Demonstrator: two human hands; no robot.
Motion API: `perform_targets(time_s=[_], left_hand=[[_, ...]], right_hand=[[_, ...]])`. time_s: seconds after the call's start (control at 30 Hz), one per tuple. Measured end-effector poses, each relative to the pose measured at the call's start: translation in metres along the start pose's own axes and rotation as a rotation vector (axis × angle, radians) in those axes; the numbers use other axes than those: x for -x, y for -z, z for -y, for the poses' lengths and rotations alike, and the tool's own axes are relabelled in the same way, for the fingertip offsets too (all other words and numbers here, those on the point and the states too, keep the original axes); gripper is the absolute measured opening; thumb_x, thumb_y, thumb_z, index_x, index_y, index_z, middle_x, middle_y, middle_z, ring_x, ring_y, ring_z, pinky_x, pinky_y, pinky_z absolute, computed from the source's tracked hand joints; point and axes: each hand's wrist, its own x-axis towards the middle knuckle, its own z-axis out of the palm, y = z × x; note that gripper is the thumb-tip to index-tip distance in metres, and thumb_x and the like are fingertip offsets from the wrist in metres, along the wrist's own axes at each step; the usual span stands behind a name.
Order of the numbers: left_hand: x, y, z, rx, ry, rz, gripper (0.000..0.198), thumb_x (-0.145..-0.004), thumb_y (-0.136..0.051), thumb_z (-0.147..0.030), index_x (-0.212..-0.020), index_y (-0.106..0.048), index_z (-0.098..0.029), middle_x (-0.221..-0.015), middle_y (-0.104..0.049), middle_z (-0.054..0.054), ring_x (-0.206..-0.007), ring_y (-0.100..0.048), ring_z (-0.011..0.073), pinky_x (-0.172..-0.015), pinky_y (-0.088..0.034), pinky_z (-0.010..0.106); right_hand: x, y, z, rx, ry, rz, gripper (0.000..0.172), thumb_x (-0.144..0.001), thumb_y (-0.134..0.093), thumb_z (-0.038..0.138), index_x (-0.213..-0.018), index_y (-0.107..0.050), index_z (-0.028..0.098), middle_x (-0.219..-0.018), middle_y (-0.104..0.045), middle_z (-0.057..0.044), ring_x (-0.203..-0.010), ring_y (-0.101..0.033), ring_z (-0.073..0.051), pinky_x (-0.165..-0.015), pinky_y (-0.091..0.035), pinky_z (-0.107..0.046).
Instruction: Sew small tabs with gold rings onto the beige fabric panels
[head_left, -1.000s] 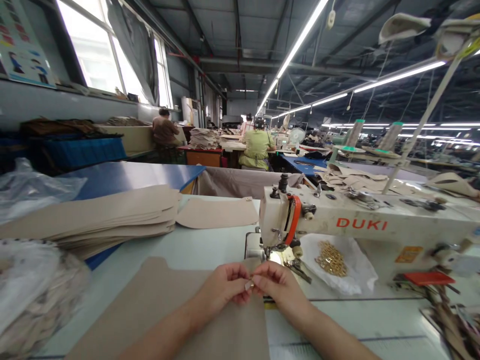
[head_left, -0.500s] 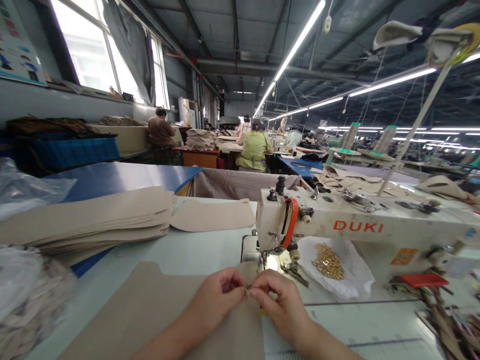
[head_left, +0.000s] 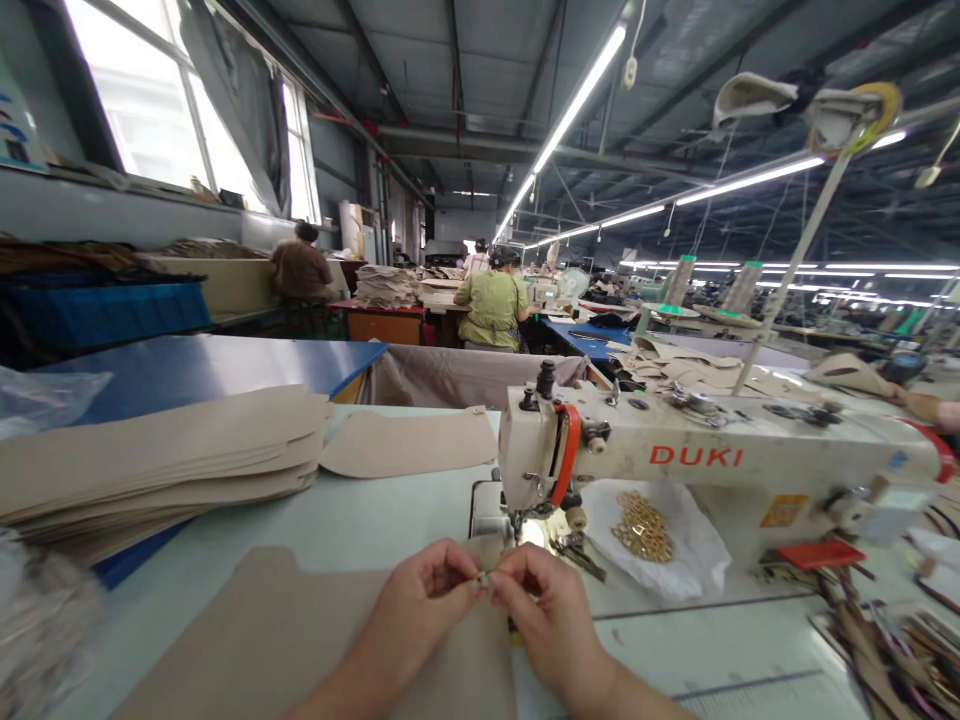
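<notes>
Just in front of the needle of a white sewing machine (head_left: 585,450), my left hand (head_left: 420,600) and my right hand (head_left: 544,610) meet fingertip to fingertip. Both are closed in a pinch on a small metal-looking piece (head_left: 482,578); the fingers hide most of it. Beneath them a large beige panel (head_left: 300,640) lies flat on the table, its far right part reaching toward the lit needle area. Right of the needle, gold-coloured rings (head_left: 643,527) lie heaped on a white cloth or bag (head_left: 701,570). Dark scissors-like snips (head_left: 581,558) rest by the machine bed.
A stack of beige panels (head_left: 165,450) stands on the left, and a single panel (head_left: 409,443) lies behind the work. Clear plastic (head_left: 45,620) bulges at the left edge. Straps (head_left: 862,620) hang at the right below a red pad (head_left: 821,553). Co-workers sit farther back.
The view has turned slightly right and up, so the scene shifts left and down. Both hands keep their pinch, with a little more of the small piece showing between the fingertips.
</notes>
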Motion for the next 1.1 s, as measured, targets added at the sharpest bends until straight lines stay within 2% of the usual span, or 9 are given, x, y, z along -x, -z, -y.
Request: perform_targets(time_s=[0.23,0.4,0.47,0.7,0.83,0.93,1.1], left_hand=[[0.0023,-0.0017,0.0035,-0.051,-0.044,-0.042,0.015,-0.059,-0.069,-0.026,-0.061,-0.056,-0.018,-0.061,-0.058,-0.001,-0.061,-0.056,0.0148,-0.06,-0.045,0.024],[0.0055,-0.0013,0.0037,-0.122,-0.119,-0.081,0.009,-0.063,-0.065,-0.023,-0.064,-0.057,-0.019,-0.062,-0.059,-0.001,-0.062,-0.057,0.0151,-0.062,-0.046,0.023],[0.0071,-0.0011,0.0017,-0.143,-0.13,-0.085,0.008,-0.064,-0.064,-0.022,-0.064,-0.058,-0.019,-0.063,-0.06,0.0,-0.064,-0.058,0.0154,-0.063,-0.047,0.023],[0.0083,-0.0014,0.0007,-0.165,-0.127,-0.076,0.006,-0.065,-0.064,-0.022,-0.069,-0.06,-0.019,-0.068,-0.064,0.0,-0.067,-0.061,0.0171,-0.067,-0.048,0.024],[0.0073,-0.0001,-0.0001,-0.136,-0.055,0.016,0.014,-0.068,-0.066,-0.03,-0.076,-0.067,-0.019,-0.075,-0.069,0.002,-0.074,-0.062,0.0196,-0.07,-0.048,0.025],[0.0074,0.0015,-0.0016,-0.228,-0.032,0.087,0.018,-0.072,-0.063,-0.036,-0.076,-0.071,-0.019,-0.075,-0.07,0.002,-0.074,-0.062,0.0204,-0.07,-0.047,0.025],[0.0091,0.0029,-0.0007,-0.345,-0.093,0.045,0.019,-0.074,-0.062,-0.038,-0.071,-0.071,-0.021,-0.069,-0.069,0.0,-0.069,-0.061,0.0188,-0.065,-0.044,0.022]], right_hand=[[0.0005,0.0012,0.0002,0.021,-0.011,0.035,0.021,-0.08,-0.058,0.03,-0.063,-0.056,0.019,-0.06,-0.054,0.002,-0.057,-0.046,-0.011,-0.053,-0.034,-0.022],[-0.0014,0.0024,-0.0036,-0.253,-0.084,0.073,0.014,-0.074,-0.064,0.031,-0.073,-0.057,0.02,-0.065,-0.058,0.002,-0.058,-0.049,-0.011,-0.054,-0.035,-0.022],[-0.0023,0.0032,-0.0044,-0.333,-0.136,0.081,0.017,-0.071,-0.067,0.033,-0.077,-0.059,0.02,-0.068,-0.061,0.001,-0.059,-0.051,-0.012,-0.054,-0.036,-0.022],[-0.0023,0.006,-0.0019,-0.199,-0.158,0.116,0.015,-0.074,-0.061,0.032,-0.067,-0.061,0.018,-0.059,-0.059,0.001,-0.052,-0.046,-0.01,-0.05,-0.034,-0.021],[-0.0017,0.0066,-0.0014,-0.155,-0.133,0.113,0.015,-0.075,-0.06,0.03,-0.065,-0.06,0.018,-0.056,-0.055,0.003,-0.05,-0.044,-0.009,-0.049,-0.032,-0.021],[-0.0013,0.0074,-0.001,-0.137,-0.114,0.121,0.015,-0.075,-0.06,0.03,-0.066,-0.061,0.018,-0.056,-0.057,0.003,-0.05,-0.045,-0.009,-0.049,-0.032,-0.02],[-0.0005,0.01,0.0024,-0.089,-0.086,0.132,0.013,-0.077,-0.058,0.027,-0.069,-0.064,0.019,-0.061,-0.059,0.002,-0.054,-0.049,-0.011,-0.052,-0.036,-0.021]])
